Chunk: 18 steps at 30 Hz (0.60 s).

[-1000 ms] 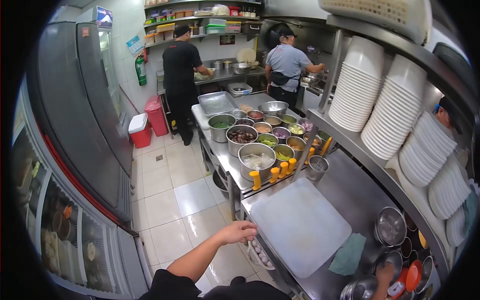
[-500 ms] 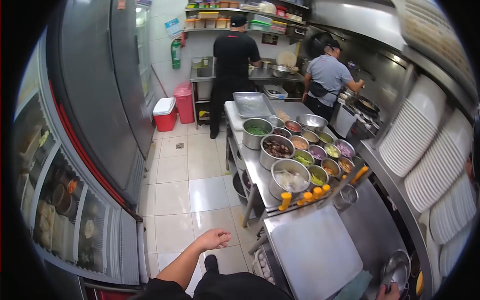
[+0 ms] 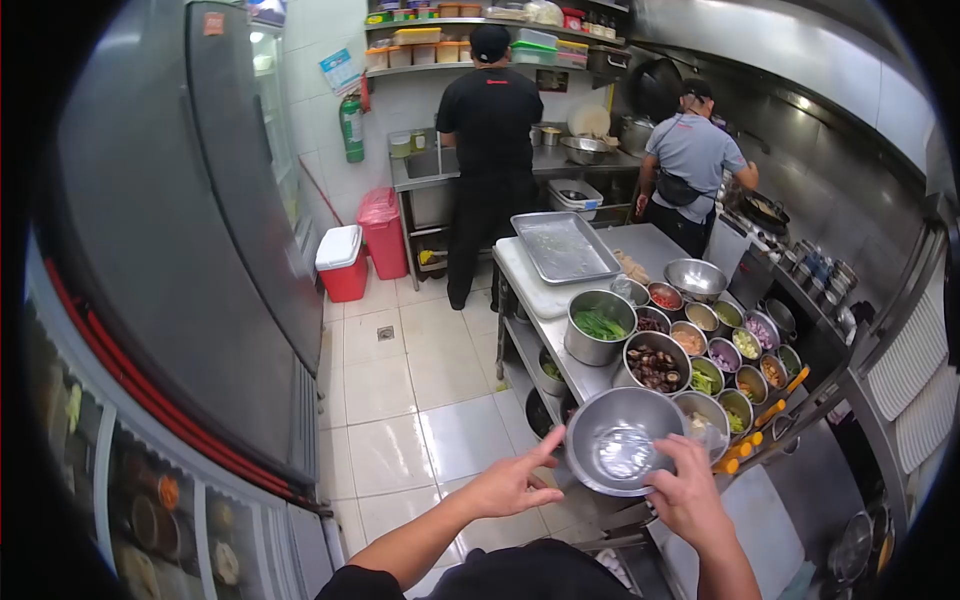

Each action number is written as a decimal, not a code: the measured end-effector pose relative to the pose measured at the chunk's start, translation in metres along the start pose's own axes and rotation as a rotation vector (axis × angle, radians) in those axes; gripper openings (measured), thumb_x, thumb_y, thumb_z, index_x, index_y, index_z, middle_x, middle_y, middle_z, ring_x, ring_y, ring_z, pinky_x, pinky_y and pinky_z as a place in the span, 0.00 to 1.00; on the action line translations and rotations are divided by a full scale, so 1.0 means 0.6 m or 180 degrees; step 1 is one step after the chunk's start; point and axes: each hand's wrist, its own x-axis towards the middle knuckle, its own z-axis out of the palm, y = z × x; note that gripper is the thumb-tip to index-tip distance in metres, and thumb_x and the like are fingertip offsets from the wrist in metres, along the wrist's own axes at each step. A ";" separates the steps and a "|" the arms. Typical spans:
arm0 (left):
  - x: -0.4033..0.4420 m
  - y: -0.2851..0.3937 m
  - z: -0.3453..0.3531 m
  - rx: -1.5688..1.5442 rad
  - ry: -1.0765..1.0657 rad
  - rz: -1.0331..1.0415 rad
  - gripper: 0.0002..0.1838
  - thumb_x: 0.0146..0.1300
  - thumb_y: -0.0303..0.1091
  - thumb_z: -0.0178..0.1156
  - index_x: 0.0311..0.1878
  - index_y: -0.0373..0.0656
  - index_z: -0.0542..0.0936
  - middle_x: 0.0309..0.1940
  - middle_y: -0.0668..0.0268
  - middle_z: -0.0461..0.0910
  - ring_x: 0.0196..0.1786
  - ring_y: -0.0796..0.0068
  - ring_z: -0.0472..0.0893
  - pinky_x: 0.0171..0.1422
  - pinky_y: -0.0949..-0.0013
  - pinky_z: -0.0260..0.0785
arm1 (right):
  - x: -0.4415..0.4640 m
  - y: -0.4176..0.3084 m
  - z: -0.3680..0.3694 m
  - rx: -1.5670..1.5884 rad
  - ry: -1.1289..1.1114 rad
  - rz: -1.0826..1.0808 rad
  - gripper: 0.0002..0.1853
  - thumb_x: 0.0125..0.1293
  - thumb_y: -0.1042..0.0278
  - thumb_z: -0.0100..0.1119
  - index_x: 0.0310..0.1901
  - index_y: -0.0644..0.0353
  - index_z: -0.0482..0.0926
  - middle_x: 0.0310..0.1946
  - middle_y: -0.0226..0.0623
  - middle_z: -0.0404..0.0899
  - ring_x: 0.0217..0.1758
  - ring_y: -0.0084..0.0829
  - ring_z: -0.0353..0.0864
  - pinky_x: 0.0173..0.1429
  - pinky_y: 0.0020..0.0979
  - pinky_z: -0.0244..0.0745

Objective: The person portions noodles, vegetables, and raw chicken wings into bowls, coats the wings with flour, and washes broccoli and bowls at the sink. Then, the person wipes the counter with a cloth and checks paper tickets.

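A metal bowl point(image 3: 600, 465) is held up in front of me, its inside shiny. My right hand point(image 3: 690, 495) grips its right rim with the fingers. Just left of the bowl, my left hand point(image 3: 512, 482) is open, index finger and thumb apart, close to the rim. Behind the bowl stand a pot of dark brown pieces, perhaps mushrooms point(image 3: 656, 366), and a pot of chopped greens point(image 3: 600, 325). A pot with pale contents point(image 3: 705, 412) is partly covered by the bowl and my right hand.
Several small metal pots point(image 3: 745, 343) of cut ingredients fill the prep table, with a tray point(image 3: 565, 247) at its far end. Yellow handles point(image 3: 745, 450) stick out along the near edge. Two people work beyond. Tall refrigerators point(image 3: 130, 200) line the left; stacked white plates point(image 3: 915, 390) stand right.
My right hand has come from the lower right to the middle, bringing the metal bowl up. My left hand has moved right toward it, and the view has shifted.
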 end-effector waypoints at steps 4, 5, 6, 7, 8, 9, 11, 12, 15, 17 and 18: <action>0.068 -0.083 -0.082 0.0703 0.0108 0.0527 0.28 0.56 0.38 0.72 0.60 0.51 0.74 0.48 0.59 0.79 0.44 0.62 0.83 0.49 0.65 0.76 | 0.113 -0.009 0.083 0.0136 -0.0196 -0.0313 0.15 0.46 0.73 0.72 0.38 0.57 0.81 0.63 0.53 0.68 0.68 0.55 0.66 0.68 0.47 0.67; 0.084 -0.106 -0.104 0.0954 0.0186 0.0664 0.24 0.55 0.38 0.72 0.55 0.49 0.78 0.46 0.60 0.79 0.44 0.62 0.83 0.49 0.64 0.76 | 0.140 -0.009 0.101 0.0236 -0.0080 -0.0199 0.17 0.46 0.72 0.72 0.40 0.57 0.81 0.64 0.54 0.67 0.68 0.56 0.66 0.68 0.47 0.67; 0.099 -0.126 -0.129 0.0954 0.0242 0.0546 0.21 0.54 0.38 0.73 0.51 0.48 0.78 0.44 0.60 0.79 0.44 0.62 0.82 0.49 0.64 0.76 | 0.170 -0.007 0.120 0.0331 0.0044 -0.0096 0.18 0.47 0.72 0.73 0.42 0.56 0.81 0.64 0.55 0.66 0.68 0.56 0.66 0.69 0.48 0.66; 0.120 -0.142 -0.159 0.0967 0.0320 0.0444 0.19 0.53 0.38 0.74 0.47 0.47 0.79 0.43 0.60 0.79 0.44 0.62 0.81 0.49 0.64 0.75 | 0.203 0.002 0.137 0.0415 0.0184 -0.0017 0.20 0.47 0.71 0.73 0.44 0.55 0.81 0.65 0.56 0.66 0.68 0.57 0.66 0.69 0.48 0.66; 0.144 -0.159 -0.196 0.0996 0.0426 0.0363 0.17 0.52 0.38 0.74 0.43 0.46 0.80 0.41 0.61 0.79 0.45 0.62 0.81 0.48 0.64 0.75 | 0.236 0.012 0.143 0.0468 0.0214 0.0062 0.24 0.49 0.67 0.74 0.50 0.55 0.79 0.66 0.58 0.64 0.67 0.58 0.67 0.69 0.48 0.65; 0.169 -0.199 -0.232 0.1010 0.0608 0.0234 0.18 0.51 0.39 0.75 0.42 0.46 0.80 0.40 0.60 0.79 0.44 0.61 0.81 0.49 0.63 0.74 | 0.271 0.032 0.158 0.0434 0.0296 0.0093 0.25 0.49 0.66 0.75 0.51 0.56 0.79 0.66 0.58 0.64 0.67 0.58 0.67 0.69 0.48 0.66; 0.205 -0.337 -0.302 0.0982 0.1009 -0.0067 0.19 0.50 0.41 0.76 0.42 0.46 0.81 0.39 0.59 0.80 0.44 0.59 0.81 0.50 0.62 0.74 | 0.335 0.081 0.188 0.0381 0.0394 0.0131 0.27 0.49 0.64 0.76 0.52 0.56 0.78 0.66 0.58 0.64 0.66 0.58 0.68 0.68 0.47 0.67; 0.208 -0.411 -0.341 0.1257 0.1190 -0.0467 0.20 0.51 0.45 0.75 0.42 0.45 0.81 0.40 0.57 0.81 0.45 0.57 0.81 0.52 0.60 0.74 | 0.370 0.107 0.206 0.0380 0.0410 0.0125 0.26 0.50 0.62 0.76 0.51 0.57 0.79 0.65 0.58 0.66 0.65 0.57 0.69 0.66 0.47 0.68; 0.129 -0.614 -0.441 0.1841 0.1581 -0.2350 0.31 0.51 0.63 0.69 0.46 0.44 0.82 0.47 0.53 0.82 0.51 0.51 0.81 0.56 0.55 0.73 | 0.496 0.167 0.269 0.0447 0.0445 0.0040 0.24 0.50 0.61 0.75 0.49 0.57 0.80 0.63 0.58 0.68 0.63 0.57 0.70 0.65 0.47 0.69; -0.010 -0.754 -0.493 0.1756 0.0703 -0.3425 0.45 0.50 0.76 0.59 0.54 0.42 0.80 0.51 0.49 0.82 0.58 0.49 0.79 0.60 0.55 0.71 | 0.597 0.178 0.304 0.0566 0.0064 -0.0038 0.23 0.53 0.55 0.74 0.48 0.56 0.81 0.63 0.51 0.69 0.61 0.52 0.73 0.63 0.44 0.70; -0.085 -0.803 -0.506 0.1097 -0.0009 -0.4888 0.38 0.55 0.71 0.58 0.52 0.43 0.81 0.44 0.51 0.84 0.52 0.51 0.82 0.53 0.54 0.73 | 0.649 0.179 0.324 0.0513 -0.0036 -0.0293 0.23 0.54 0.54 0.73 0.49 0.56 0.81 0.62 0.50 0.71 0.59 0.51 0.74 0.61 0.43 0.72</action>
